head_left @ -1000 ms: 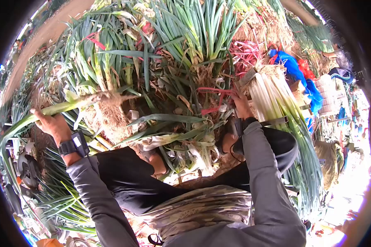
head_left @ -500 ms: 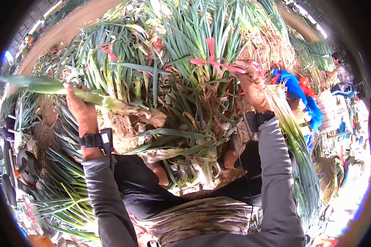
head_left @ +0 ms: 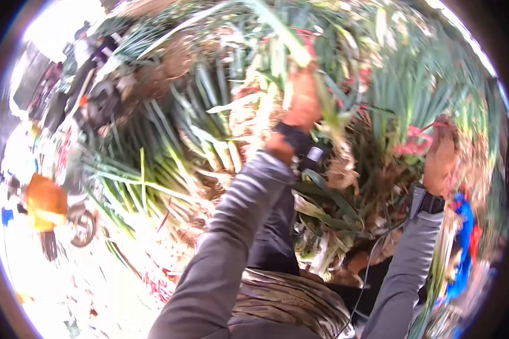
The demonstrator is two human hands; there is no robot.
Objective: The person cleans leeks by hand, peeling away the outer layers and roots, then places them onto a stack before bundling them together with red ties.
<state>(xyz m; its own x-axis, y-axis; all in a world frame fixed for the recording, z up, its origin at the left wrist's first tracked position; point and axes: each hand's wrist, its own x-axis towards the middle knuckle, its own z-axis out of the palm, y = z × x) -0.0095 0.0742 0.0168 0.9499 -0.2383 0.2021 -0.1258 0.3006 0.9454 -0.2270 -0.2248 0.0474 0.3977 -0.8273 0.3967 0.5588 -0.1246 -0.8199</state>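
My left hand (head_left: 303, 95) is closed around a large green onion (head_left: 295, 44), blurred by motion. Its leaves reach up past my fingers, and roots hang below the hand. Over to the right, my right hand (head_left: 442, 153) is closed on a pink ribbon (head_left: 415, 141), beside the upright green onion bunches (head_left: 410, 85). Loose leaves and stalks (head_left: 331, 212) lie between my legs, below both hands.
More green onions (head_left: 169, 152) lie in a row at left with their white ends toward me. Farther left stand an orange vehicle (head_left: 46, 203) and a dark motorbike (head_left: 99, 104). Blue plastic (head_left: 465, 248) lies beside my right forearm. A cable (head_left: 369, 265) runs near my right arm.
The view has swung left, bringing the orange vehicle in. The green onion in my left hand has turned from nearly level to steeply upright. My right hand still grips the pink ribbon.
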